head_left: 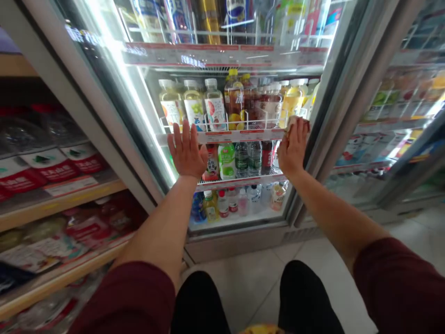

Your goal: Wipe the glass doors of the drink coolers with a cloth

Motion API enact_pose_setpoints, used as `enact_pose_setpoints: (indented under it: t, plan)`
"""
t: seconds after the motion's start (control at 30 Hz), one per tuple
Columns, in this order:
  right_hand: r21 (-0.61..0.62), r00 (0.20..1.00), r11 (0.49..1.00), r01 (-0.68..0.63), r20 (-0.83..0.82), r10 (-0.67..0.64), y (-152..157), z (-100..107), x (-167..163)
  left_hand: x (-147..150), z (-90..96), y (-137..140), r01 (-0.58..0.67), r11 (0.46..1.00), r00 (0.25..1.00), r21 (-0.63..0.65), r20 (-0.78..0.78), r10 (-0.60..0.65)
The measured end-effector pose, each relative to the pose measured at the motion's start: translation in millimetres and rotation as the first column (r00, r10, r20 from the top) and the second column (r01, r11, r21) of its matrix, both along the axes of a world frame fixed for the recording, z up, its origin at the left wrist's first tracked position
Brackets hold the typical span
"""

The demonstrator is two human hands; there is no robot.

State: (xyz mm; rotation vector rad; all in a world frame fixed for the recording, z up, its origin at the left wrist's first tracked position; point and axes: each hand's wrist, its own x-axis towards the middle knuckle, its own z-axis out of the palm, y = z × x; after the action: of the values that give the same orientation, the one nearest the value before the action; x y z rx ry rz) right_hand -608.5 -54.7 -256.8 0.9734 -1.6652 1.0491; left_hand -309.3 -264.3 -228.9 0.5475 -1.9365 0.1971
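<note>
My left hand (188, 150) lies flat against the glass door (229, 220) of a lit drinks fridge, fingers stretched out and nothing in it. At the door's right side my right hand (293, 146) presses a crumpled cloth (301, 124), whitish and brown, on the glass. Part of the cloth is hidden under the fingers. Behind the pane, a wire-fronted shelf (252, 135) carries several bottles, among them a yellow-capped tea bottle (234, 99). A green-labelled bottle (226, 161) stands on the shelf below, between my hands.
On the left, a wooden-edged shelf (62, 202) holds several red-labelled bottles (43, 169). A second fridge door (378, 134) adjoins on the right, past the metal frame (342, 102). The tiled floor (257, 283) shows between my knees.
</note>
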Motion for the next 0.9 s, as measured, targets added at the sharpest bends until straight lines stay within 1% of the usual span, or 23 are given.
enact_pose_setpoints:
  t: [0.03, 0.07, 0.13, 0.2, 0.23, 0.27, 0.3, 0.33, 0.43, 0.47, 0.5, 0.53, 0.57, 0.6, 0.63, 0.67, 0.7, 0.73, 0.77, 0.8, 0.83, 0.9]
  plan:
    - [0.018, 1.000, 1.000, -0.013, -0.001, 0.013, 1.2, -2.3, 3.2, 0.1, 0.5, 1.0, -0.008, 1.000, 1.000, 0.002, 0.004, 0.008]
    - [0.054, 0.999, 0.998, -0.033, -0.004, 0.034, 4.4, -11.6, 9.3, 0.2, 1.2, 2.1, -0.009, 1.000, 1.000, 0.008, 0.005, 0.009]
    - [0.184, 0.996, 0.979, -0.089, -0.014, 0.094, 15.3, -42.7, 25.7, 0.6, 3.1, 4.2, 0.007, 1.000, 1.000, 0.030, 0.001, -0.007]
    - [0.340, 0.989, 0.931, -0.134, -0.021, 0.150, 26.4, -70.6, 39.9, 1.1, 5.1, 5.7, 0.023, 0.998, 1.000, 0.054, -0.001, -0.023]
    - [0.393, 0.987, 0.909, -0.140, -0.020, 0.161, 30.0, -76.2, 43.8, 1.3, 5.9, 6.1, 0.028, 0.998, 1.000, 0.063, -0.002, -0.028]
    - [0.420, 0.987, 0.897, -0.137, -0.017, 0.159, 31.3, -74.3, 45.0, 1.4, 6.5, 6.1, 0.030, 0.997, 1.000, 0.069, -0.003, -0.030]
    - [0.419, 0.989, 0.899, -0.125, -0.014, 0.145, 30.0, -64.7, 43.5, 1.5, 6.7, 5.7, 0.029, 0.997, 1.000, 0.071, -0.004, -0.029]
    - [0.396, 0.992, 0.912, -0.110, -0.013, 0.125, 26.4, -49.0, 40.1, 1.4, 6.6, 4.9, 0.025, 0.997, 1.000, 0.069, -0.008, -0.025]
    - [0.260, 0.996, 0.963, -0.075, -0.031, 0.086, 7.2, 8.8, 27.9, 0.8, 4.6, 1.2, 0.029, 0.999, 0.999, 0.037, -0.020, -0.028]
    - [0.217, 0.996, 0.973, -0.072, -0.037, 0.082, 1.2, 21.5, 26.9, 0.6, 3.7, -0.1, 0.037, 0.999, 0.999, 0.022, -0.027, -0.036]
    - [0.190, 0.996, 0.979, -0.073, -0.043, 0.082, -3.2, 27.1, 28.6, 0.4, 2.8, -1.4, 0.048, 0.999, 0.998, 0.008, -0.034, -0.048]
    - [0.185, 0.995, 0.980, -0.079, -0.050, 0.089, -5.3, 24.5, 32.8, 0.3, 2.2, -2.4, 0.059, 0.998, 0.997, -0.002, -0.042, -0.059]
    - [0.209, 0.992, 0.974, -0.092, -0.062, 0.107, -5.0, 14.2, 38.9, 0.2, 1.7, -3.1, 0.067, 0.998, 0.996, -0.007, -0.050, -0.068]
    - [0.260, 0.987, 0.959, -0.111, -0.080, 0.136, -2.5, -2.0, 45.8, 0.2, 1.6, -3.6, 0.071, 0.997, 0.996, -0.005, -0.059, -0.071]
    - [0.341, 0.977, 0.930, -0.138, -0.105, 0.183, 1.5, -21.6, 52.6, 0.2, 1.6, -4.0, 0.072, 0.997, 0.995, 0.004, -0.066, -0.072]
    - [0.440, 0.960, 0.882, -0.169, -0.131, 0.249, 6.4, -41.2, 58.3, 0.3, 1.7, -4.1, 0.075, 0.997, 0.995, 0.018, -0.071, -0.073]
    - [0.543, 0.936, 0.817, -0.195, -0.147, 0.320, 11.0, -57.6, 62.2, 0.4, 1.9, -4.2, 0.081, 0.996, 0.994, 0.034, -0.074, -0.078]
    - [0.612, 0.917, 0.764, -0.204, -0.153, 0.368, 14.7, -68.0, 64.2, 0.5, 2.0, -4.3, 0.089, 0.995, 0.994, 0.050, -0.075, -0.085]
    - [0.656, 0.904, 0.726, -0.206, -0.156, 0.398, 16.6, -70.7, 64.2, 0.7, 1.9, -4.5, 0.094, 0.994, 0.993, 0.060, -0.074, -0.090]
    - [0.667, 0.901, 0.717, -0.204, -0.159, 0.404, 16.5, -65.2, 63.0, 0.8, 1.7, -4.9, 0.093, 0.994, 0.994, 0.058, -0.071, -0.089]
    - [0.644, 0.908, 0.739, -0.198, -0.163, 0.385, 14.3, -52.6, 61.0, 0.9, 1.3, -5.5, 0.087, 0.995, 0.994, 0.045, -0.065, -0.084]
    - [0.526, 0.937, 0.831, -0.180, -0.166, 0.307, 4.8, -15.2, 58.4, 1.0, 0.1, -7.1, 0.060, 0.998, 0.997, 0.006, -0.055, -0.060]
